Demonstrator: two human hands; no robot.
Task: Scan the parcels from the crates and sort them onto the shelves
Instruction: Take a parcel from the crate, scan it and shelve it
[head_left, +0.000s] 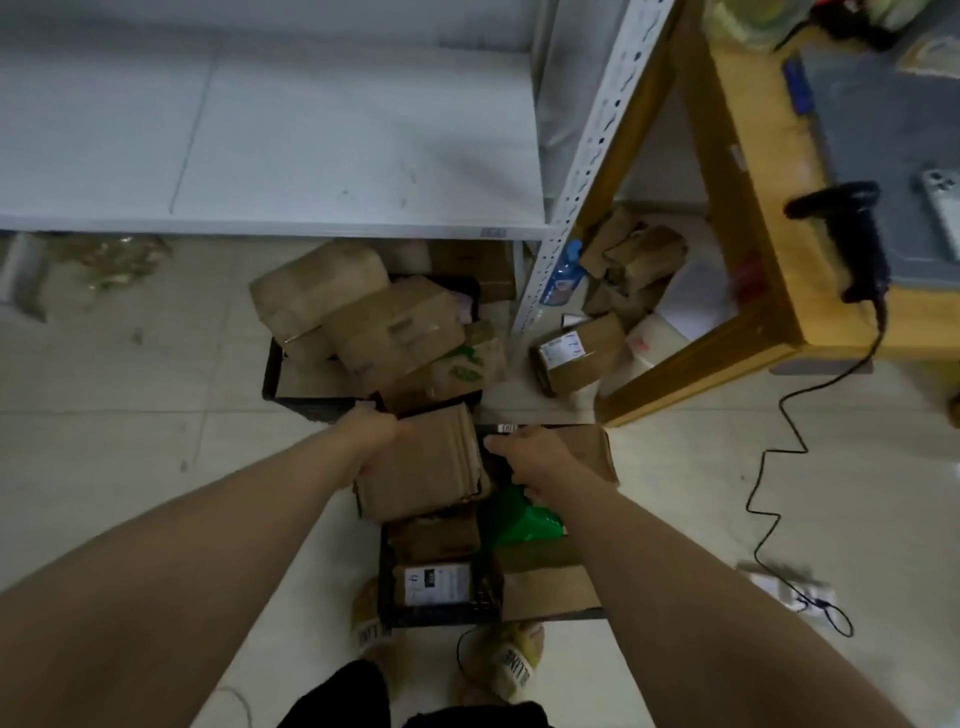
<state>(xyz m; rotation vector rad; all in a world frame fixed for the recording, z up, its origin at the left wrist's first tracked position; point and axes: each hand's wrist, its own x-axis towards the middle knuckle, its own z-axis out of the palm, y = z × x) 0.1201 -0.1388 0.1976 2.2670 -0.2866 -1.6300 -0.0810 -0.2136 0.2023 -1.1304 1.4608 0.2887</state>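
Both arms reach down. The left hand (375, 432) grips the far left edge of a flat brown parcel (423, 467), fingers curled over it. The right hand (530, 457) meets the parcel's right edge with its thumb. Its fingers are hidden underneath, so it probably grips there too, but blur makes that hard to confirm.

The parcel is held over the far end of the near crate (441, 616), a black one on the floor (130, 441). Inside that crate are a green bag (522, 519) and a labelled box (437, 583).

The far crate (271, 374), also black, sits just beyond, piled with about 4 cardboard boxes.

The white shelf (311, 156) runs across the top of the view.

At right is a wooden bench (748, 156) with a black scanner (852, 239) and a phone (941, 205) on top. The scanner's cable (779, 467) trails down across the floor. A taped box (576, 356) and other parcels lie under the bench.
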